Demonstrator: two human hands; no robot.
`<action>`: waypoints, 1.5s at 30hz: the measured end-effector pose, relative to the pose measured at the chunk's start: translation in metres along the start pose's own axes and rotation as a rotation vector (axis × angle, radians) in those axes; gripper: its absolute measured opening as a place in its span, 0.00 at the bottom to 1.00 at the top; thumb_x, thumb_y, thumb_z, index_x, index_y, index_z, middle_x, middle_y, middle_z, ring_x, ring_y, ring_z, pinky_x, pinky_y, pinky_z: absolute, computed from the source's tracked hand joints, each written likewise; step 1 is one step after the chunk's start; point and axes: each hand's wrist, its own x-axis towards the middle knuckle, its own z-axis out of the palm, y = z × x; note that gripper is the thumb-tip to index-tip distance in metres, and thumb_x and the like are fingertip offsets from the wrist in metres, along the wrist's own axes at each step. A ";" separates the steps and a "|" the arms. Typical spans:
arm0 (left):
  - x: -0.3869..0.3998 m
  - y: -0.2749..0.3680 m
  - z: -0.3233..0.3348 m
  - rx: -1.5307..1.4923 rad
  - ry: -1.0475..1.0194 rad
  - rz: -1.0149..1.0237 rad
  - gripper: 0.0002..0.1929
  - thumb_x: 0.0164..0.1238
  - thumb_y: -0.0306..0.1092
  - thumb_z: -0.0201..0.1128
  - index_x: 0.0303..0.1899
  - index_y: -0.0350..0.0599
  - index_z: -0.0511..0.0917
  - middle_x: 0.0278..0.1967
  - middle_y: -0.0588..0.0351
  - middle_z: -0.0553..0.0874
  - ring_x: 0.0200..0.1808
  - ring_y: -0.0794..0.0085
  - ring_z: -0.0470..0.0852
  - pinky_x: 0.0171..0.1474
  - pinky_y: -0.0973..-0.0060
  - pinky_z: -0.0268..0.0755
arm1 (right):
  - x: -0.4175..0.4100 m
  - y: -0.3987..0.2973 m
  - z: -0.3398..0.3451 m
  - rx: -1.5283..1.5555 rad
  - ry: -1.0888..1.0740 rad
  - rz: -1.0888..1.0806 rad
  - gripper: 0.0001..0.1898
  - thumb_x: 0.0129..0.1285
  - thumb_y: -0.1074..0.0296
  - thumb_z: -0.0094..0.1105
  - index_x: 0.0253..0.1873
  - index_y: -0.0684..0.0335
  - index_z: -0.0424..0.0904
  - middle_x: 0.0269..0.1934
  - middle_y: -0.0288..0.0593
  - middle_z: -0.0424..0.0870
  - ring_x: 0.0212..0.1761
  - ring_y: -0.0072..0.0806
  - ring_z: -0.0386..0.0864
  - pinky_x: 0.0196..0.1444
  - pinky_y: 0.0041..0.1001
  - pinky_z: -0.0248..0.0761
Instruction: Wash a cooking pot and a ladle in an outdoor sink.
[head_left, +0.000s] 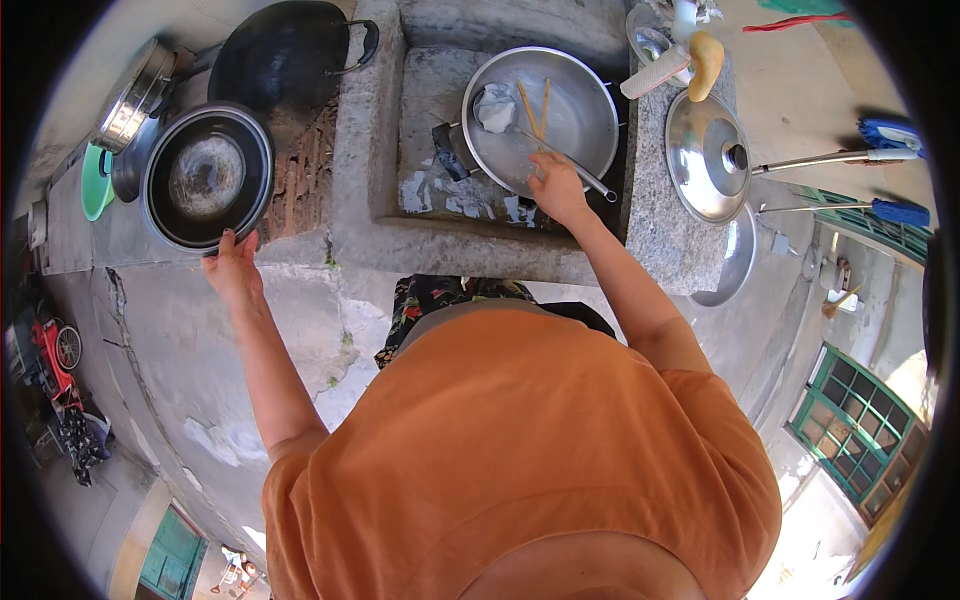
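Observation:
My left hand (234, 268) grips the near rim of a dark round metal basin (208, 177) with a worn, scratched bottom, at the left by the brick ledge. My right hand (556, 187) reaches over the near rim of a wide metal pan (594, 135) in the stone sink; its fingertips are at the lower ends of a pair of wooden chopsticks (545, 109). A ladle with a metal handle (589, 178) lies across the pan, and a crumpled whitish cloth or bag (496, 109) rests at its bowl. Whether the fingers also touch the ladle's handle cannot be told.
The stone sink (465, 251) has wet patches on its floor. Behind the basin stands a black wok (281, 52). Stacked steel pots (131, 101) and a green bowl (95, 184) are at the left. A metal lid (705, 161) leans on the sink's right edge, near mops with blue heads (900, 212).

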 end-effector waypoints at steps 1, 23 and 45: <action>0.021 -0.011 -0.017 -0.090 0.048 -0.079 0.14 0.59 0.17 0.55 0.46 0.37 0.68 0.39 0.46 0.80 0.32 0.60 0.83 0.36 0.68 0.83 | -0.001 0.009 -0.002 -0.004 0.002 0.012 0.19 0.55 0.68 0.56 0.54 0.61 0.73 0.54 0.56 0.73 0.58 0.50 0.69 0.58 0.41 0.65; 0.169 -0.146 -0.087 -0.225 0.405 -0.495 0.22 0.68 0.44 0.53 0.53 0.34 0.67 0.46 0.42 0.79 0.44 0.54 0.81 0.47 0.64 0.79 | 0.044 0.044 -0.014 -0.362 -0.581 0.380 0.16 0.55 0.61 0.54 0.45 0.62 0.78 0.45 0.50 0.80 0.49 0.42 0.77 0.52 0.35 0.70; -0.107 -0.156 0.306 1.373 -1.193 0.884 0.28 0.57 0.23 0.57 0.60 0.60 0.68 0.66 0.49 0.60 0.66 0.56 0.61 0.62 0.57 0.59 | -0.033 0.005 -0.056 1.363 -0.609 0.555 0.16 0.65 0.74 0.44 0.57 0.59 0.62 0.25 0.35 0.67 0.15 0.15 0.62 0.14 0.18 0.57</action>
